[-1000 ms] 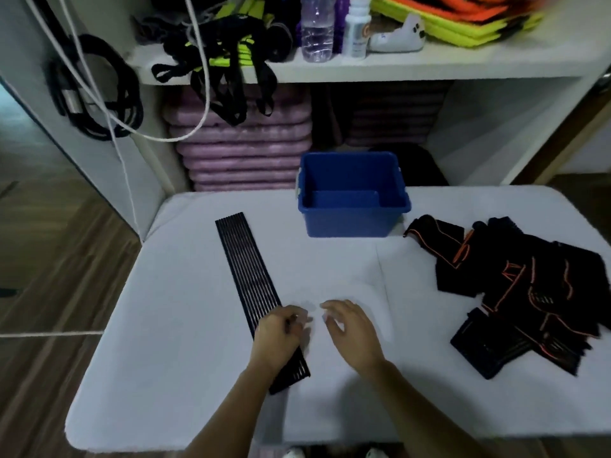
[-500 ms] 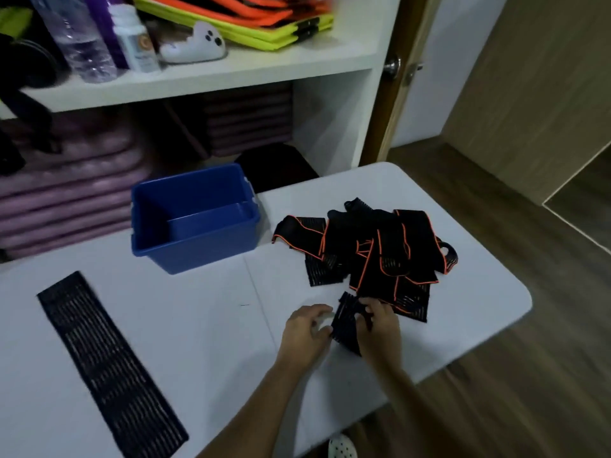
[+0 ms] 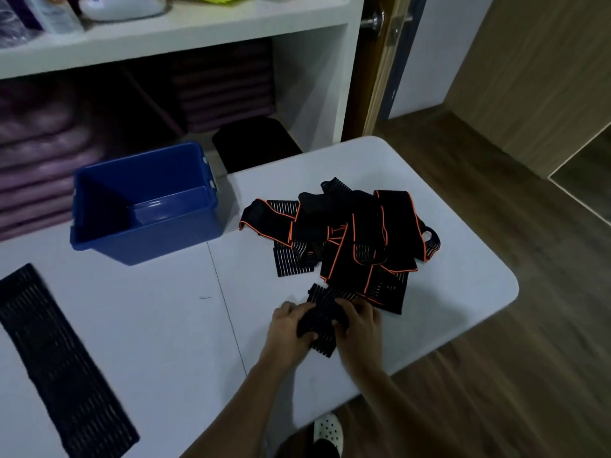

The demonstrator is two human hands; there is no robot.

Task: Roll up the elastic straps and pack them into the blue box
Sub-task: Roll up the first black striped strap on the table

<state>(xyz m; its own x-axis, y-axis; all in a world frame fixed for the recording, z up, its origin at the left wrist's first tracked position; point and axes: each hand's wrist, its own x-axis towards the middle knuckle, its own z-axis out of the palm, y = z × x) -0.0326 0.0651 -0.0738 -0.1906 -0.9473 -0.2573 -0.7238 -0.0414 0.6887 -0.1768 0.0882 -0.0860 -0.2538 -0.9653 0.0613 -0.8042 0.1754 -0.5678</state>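
The one label in sight sits on a pale bottle [image 3: 56, 11] on the shelf [image 3: 198, 31], far ahead and to the left of the hands, and its print is too blurred to read. Both forearms come in from the bottom edge and meet over the near part of the white table [image 3: 165, 325]. The left hand [image 3: 289, 328] lies knuckles up with its fingers curled over the left side of a dark striped strap [image 3: 319, 320]. The right hand [image 3: 358, 325] curls over the strap's right side. The two hands grip the one strap between them, close together, with the band bunched under the fingers and a short flat end poking out toward the person. Whether that bunch is a proper roll cannot be told. Just beyond the fingertips lies the pile of straps [image 3: 357, 239], where the held strap's far end runs in. They are black with orange edging and pale stripes, tangled over one another. The blue box [image 3: 145, 206] stands farther off, ahead and to the left of the left hand, mouth upward and apart from the pile. Well out to the left of the left hand a long strap [image 3: 56, 352] lies flat on the table. Past the box, under the shelf, are stacked purple mats [image 3: 39, 160]. Below the forearms a white perforated shoe [image 3: 327, 431] shows by the table's near edge, with the wooden floor [image 3: 496, 391] to its right.
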